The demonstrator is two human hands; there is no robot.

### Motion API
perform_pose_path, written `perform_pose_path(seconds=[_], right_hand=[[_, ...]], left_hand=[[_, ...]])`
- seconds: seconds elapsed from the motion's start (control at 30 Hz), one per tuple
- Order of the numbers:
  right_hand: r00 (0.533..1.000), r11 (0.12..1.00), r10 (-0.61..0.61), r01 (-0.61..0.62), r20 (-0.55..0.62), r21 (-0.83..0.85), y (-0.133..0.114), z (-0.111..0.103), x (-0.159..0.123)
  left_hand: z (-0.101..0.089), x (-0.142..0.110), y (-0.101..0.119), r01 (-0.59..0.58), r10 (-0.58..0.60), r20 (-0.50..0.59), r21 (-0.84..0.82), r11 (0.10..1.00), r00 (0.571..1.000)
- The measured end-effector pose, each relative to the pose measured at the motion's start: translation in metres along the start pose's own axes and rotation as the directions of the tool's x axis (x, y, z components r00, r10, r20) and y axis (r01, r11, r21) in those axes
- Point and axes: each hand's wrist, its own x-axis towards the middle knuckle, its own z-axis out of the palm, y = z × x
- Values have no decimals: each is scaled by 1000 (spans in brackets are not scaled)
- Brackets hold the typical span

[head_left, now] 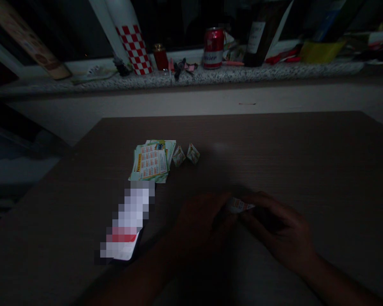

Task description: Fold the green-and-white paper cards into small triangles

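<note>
In the dim head view, a small folded paper piece (238, 205) with orange print is pinched between both hands above the table. My left hand (202, 216) grips its left end, fingers closed and partly lost in shadow. Thumb and fingers of my right hand (279, 229) close on its right end. Farther back lies a stack of printed paper cards (151, 162), green-edged with orange figures. Beside the stack sit two folded paper pieces (179, 156), small and pointed. A lit phone (127, 225), its screen blurred out, lies left of my left hand.
Behind the brown table (290, 144) runs a speckled stone windowsill (108, 85). On it stand a red-and-white checkered bottle (137, 51), a red can (213, 49), a dark bottle (255, 38), a yellow container (321, 51) and small clutter. A cardboard tube (32, 38) leans at the left.
</note>
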Motion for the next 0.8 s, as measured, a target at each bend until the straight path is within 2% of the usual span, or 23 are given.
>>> perform_pose_path(seconds=[0.3,0.57,0.67,0.73,0.8], right_hand=[[996,999,8,-12,86,45,8,3,0],[997,998,18,-13,78,-67,6,3,-1],[999,996,1,4,49,-93,6,3,-1],[999,996,-16,18,29,-86,6,2,-1],[999,997,-41,42,19,-69,6,2,-1]], left_hand=[[1,3,0,-11,11,-7,13,1000,1000],[4,0,8,-88,90,-16,94,992,996],[3,-1,9,-69,69,-11,-32,997,998],[1,0,7,16,-15,7,-211,977,1000],[0,2,4,147,-137,53,-409,901,989]])
